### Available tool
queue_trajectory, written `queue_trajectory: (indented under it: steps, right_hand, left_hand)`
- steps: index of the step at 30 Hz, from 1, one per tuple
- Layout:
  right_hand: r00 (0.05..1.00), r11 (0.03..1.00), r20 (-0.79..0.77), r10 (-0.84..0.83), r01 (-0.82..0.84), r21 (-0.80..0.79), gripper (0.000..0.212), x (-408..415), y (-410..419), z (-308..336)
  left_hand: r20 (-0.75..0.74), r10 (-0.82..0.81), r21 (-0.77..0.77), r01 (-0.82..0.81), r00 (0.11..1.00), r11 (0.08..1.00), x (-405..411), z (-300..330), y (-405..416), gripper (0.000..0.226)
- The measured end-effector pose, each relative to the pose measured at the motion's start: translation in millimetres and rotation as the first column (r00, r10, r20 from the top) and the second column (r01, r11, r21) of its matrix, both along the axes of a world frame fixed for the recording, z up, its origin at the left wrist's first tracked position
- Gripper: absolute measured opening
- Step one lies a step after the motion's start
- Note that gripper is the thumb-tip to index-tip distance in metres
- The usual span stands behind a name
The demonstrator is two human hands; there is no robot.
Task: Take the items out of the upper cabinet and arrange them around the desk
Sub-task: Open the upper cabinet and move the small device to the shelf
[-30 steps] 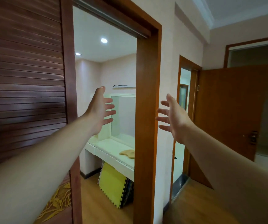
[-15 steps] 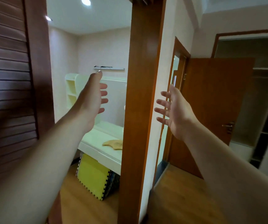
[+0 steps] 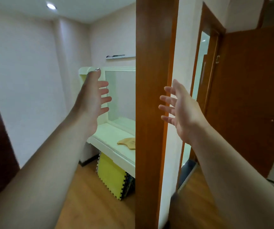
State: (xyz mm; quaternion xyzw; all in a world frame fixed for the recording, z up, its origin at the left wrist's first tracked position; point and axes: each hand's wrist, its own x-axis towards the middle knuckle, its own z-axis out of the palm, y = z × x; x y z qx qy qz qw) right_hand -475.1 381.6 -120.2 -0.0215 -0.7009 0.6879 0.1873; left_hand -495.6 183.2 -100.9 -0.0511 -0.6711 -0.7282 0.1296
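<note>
- where the head view looks through a doorway, both forearms are raised in front of the camera, one to each side of a wooden door post (image 3: pixel 151 113).
- left hand (image 3: pixel 91 103): fingers straight and spread wide, palm turned inward, holding nothing and touching nothing.
- right hand (image 3: pixel 180 109): fingers likewise spread and relaxed, holding nothing; its fingertips (image 3: pixel 161 107) overlap the post's edge in view, and contact cannot be confirmed.
- desk (image 3: pixel 109 142): pale, white-green, set against the far wall of the small room beyond the post; its top is flat and glossy, with a raised frame holding a frosted panel (image 3: pixel 121 95) at the back and a shelf column at its left end, partly hidden by the left hand.
- one tan wooden piece (image 3: pixel 128 142) lies flat on the desk top, its right part cut off by the post.
- under the desk, yellow foam mat tiles (image 3: pixel 111 176) with interlocking edges lean upright on the floor.
- above the desk, a small wall shelf (image 3: pixel 116 56) carries a dark, thin object too small to identify.
- upper cabinet: cannot be identified in this view.
- room: pale textured walls, white ceiling with a lit recessed light (image 3: pixel 51 6), wood-plank floor (image 3: pixel 86 204).
- right of the post, a brown door (image 3: pixel 248 100) stands open with a metal handle at the frame's right edge; a second narrow doorway shows between post and door.
</note>
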Motion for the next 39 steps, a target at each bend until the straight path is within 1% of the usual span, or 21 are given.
queue_trajectory:
  steps: [3, 8, 14, 18, 22, 26, 32, 35, 39]
  right_hand:
    - [0.997, 0.998, 0.038, 0.065, -0.066, 0.024, 0.054, -36.5, 28.7, -6.9]
    - [0.981, 0.984, 0.080, 0.178, -0.180, 0.010, 0.054, -92.1, 64.5, -22.3]
    - [0.946, 0.956, 0.138, 0.294, -0.292, -0.039, 0.052, -152.6, 64.2, -48.7]
    - [0.929, 0.942, 0.153, 0.337, -0.330, -0.068, 0.050, -199.4, 46.3, -58.9]
    - [0.918, 0.931, 0.157, 0.365, -0.359, -0.070, 0.049, -250.1, 17.8, -67.4]
    - [0.922, 0.934, 0.150, 0.357, -0.350, -0.072, 0.049, -301.3, -19.9, -75.1]
    - [0.933, 0.944, 0.144, 0.330, -0.330, -0.026, 0.052, -378.8, -81.5, -82.0]
    - [0.928, 0.940, 0.150, 0.340, -0.341, -0.021, 0.052, -412.5, -106.1, -86.9]
    - [0.920, 0.928, 0.119, 0.372, -0.366, -0.074, 0.050, -453.8, -130.7, -96.9]
  left_hand:
    - [0.016, 0.059, 0.012, -0.059, 0.998, 0.998, -30.8, -4.3, 30.6, 0.057]
    - [0.058, 0.184, 0.047, -0.187, 0.981, 0.981, -74.8, -21.4, 68.2, 0.053]
    - [0.123, 0.307, 0.051, -0.315, 0.944, 0.948, -114.3, -48.9, 78.6, 0.049]
    - [0.124, 0.371, 0.049, -0.379, 0.920, 0.924, -145.2, -63.3, 59.3, 0.048]
    - [0.104, 0.390, 0.057, -0.397, 0.915, 0.916, -186.9, -79.9, 30.0, 0.048]
    - [0.095, 0.392, 0.074, -0.399, 0.915, 0.914, -238.5, -91.1, -9.6, 0.049]
    - [0.074, 0.439, 0.060, -0.443, 0.896, 0.894, -312.0, -103.3, -74.7, 0.051]
    - [0.087, 0.481, 0.046, -0.486, 0.872, 0.873, -339.4, -110.9, -98.9, 0.050]
    - [0.076, 0.543, 0.050, -0.547, 0.836, 0.835, -373.3, -120.9, -130.0, 0.048]
